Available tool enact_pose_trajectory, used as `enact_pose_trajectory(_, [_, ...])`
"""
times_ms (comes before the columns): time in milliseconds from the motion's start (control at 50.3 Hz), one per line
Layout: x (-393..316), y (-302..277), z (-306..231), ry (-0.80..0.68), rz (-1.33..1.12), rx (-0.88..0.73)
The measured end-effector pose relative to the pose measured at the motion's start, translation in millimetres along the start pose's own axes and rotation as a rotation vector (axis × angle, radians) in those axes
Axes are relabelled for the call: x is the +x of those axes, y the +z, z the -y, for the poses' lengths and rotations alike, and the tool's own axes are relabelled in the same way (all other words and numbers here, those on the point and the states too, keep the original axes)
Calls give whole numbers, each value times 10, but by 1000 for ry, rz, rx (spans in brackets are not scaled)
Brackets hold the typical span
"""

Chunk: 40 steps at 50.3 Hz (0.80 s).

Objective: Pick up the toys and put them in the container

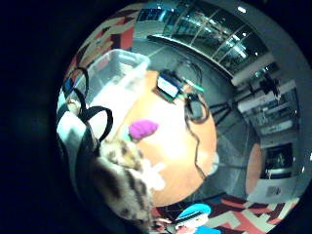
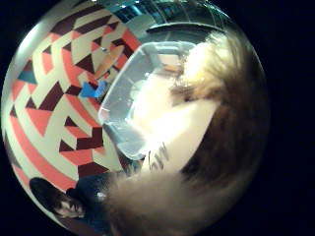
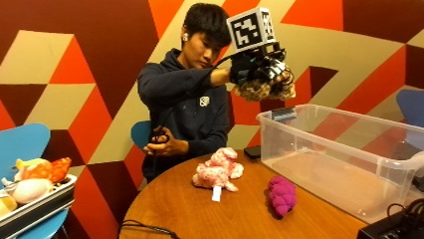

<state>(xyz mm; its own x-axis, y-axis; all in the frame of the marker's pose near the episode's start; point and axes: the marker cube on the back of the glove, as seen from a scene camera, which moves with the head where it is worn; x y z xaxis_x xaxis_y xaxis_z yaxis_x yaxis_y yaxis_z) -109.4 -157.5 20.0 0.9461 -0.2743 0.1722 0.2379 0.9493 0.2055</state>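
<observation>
**Holding a spotted plush toy high beside the clear bin**

Sitting behind a round wooden tabletop (image 3: 199, 209), a person in a dark hooded top raises the black-gloved right hand (image 3: 258, 69) to about head height. The grip is clenched around a brown-and-cream spotted furry plush toy (image 3: 262, 89), which hangs in the air near the back corner of a large clear plastic storage container (image 3: 331, 154), seemingly just short of its rim, though the angle makes that hard to judge. The container stands on the tabletop at the person's right side, and nothing can be made out inside it.

Two more toys lie on the tabletop, near each other and just beside the container: a pale pink fluffy plush animal (image 3: 217, 175) with a white tag, and a magenta bumpy plush toy (image 3: 281, 195) closer to the container's wall. The person's bare left hand (image 3: 162, 145) rests at the far edge of the tabletop, curled around a small dark object.

From the palm, spotted fur fills much of the view, with the container's open top close by.
</observation>
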Motion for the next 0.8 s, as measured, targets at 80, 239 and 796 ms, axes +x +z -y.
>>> enact_pose_trajectory(80, [-466,-21,145,-67,70,4])
enact_pose_trajectory(239, [-960,235,395,-120,53,-27])
enact_pose_trajectory(796, [-1079,851,409,-112,-134,-339])
